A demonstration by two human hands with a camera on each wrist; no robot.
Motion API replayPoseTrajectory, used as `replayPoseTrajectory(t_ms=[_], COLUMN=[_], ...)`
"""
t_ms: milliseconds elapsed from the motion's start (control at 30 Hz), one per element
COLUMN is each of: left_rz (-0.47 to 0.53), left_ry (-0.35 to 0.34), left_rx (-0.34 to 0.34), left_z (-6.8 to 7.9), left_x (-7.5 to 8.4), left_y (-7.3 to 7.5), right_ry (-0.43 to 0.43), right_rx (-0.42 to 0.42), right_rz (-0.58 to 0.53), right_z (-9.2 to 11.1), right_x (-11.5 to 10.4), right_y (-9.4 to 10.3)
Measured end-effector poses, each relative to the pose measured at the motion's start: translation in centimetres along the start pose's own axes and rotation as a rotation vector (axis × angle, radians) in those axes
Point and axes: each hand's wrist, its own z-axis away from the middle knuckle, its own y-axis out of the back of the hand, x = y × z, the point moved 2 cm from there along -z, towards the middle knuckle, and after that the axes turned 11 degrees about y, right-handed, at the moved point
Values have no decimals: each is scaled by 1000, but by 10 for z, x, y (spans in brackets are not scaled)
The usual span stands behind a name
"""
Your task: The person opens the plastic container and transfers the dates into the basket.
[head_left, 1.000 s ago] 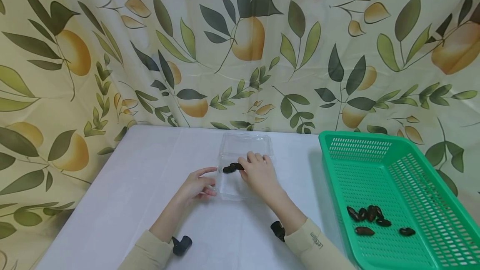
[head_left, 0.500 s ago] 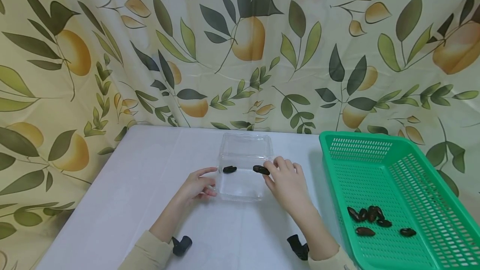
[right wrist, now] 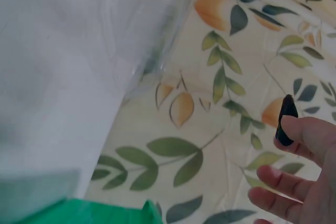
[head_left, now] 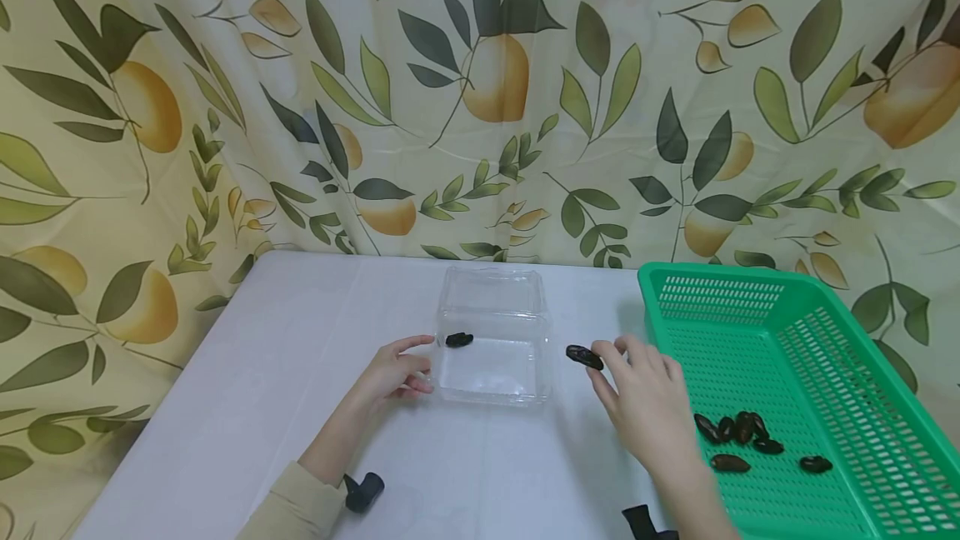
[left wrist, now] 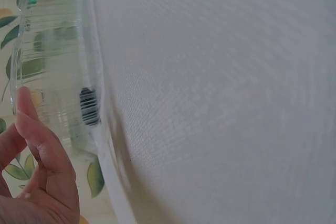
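Observation:
A clear plastic clamshell box (head_left: pixel 491 369) lies with its lid raised at the back. One dark, glossy date (head_left: pixel 459 340) sits inside by the left wall. My left hand (head_left: pixel 397 369) touches the box's left side with extended fingers; in the left wrist view its fingertips (left wrist: pixel 24 100) meet the clear wall. My right hand (head_left: pixel 645 394) pinches another dark date (head_left: pixel 584 356) between thumb and forefinger, in the air between box and basket. The right wrist view shows this date (right wrist: pixel 286 121) at the fingertips, the other fingers spread apart.
A green perforated basket (head_left: pixel 660 298) stands at the right, with several more dark dates (head_left: pixel 742 427) on its floor. White cloth covers the table (head_left: pixel 300 332). Behind it hangs a curtain (head_left: pixel 420 157) printed with fruit and leaves.
My right hand has come out of the box, moving right towards the basket with a date in its pinch. One date stays in the box. The left hand has not moved.

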Motion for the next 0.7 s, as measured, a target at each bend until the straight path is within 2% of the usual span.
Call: replayPoseTrajectory(t_ms=[133,300,533,700], left_rz=[-1,0,2,15], left_ry=[-8,-7,0,4], left_rx=[-3,4,13,21], left_z=[0,0,0,-21], left_x=[-1,-1,0,-13], left_y=[0,1,0,3], right_ry=[-26,-40,-37,-59], right_rx=[2,46,49,17], right_rz=[1,3,40,60], right_z=[12,28,49,61], right_x=[9,25,49,64], right_y=[9,17,19,22])
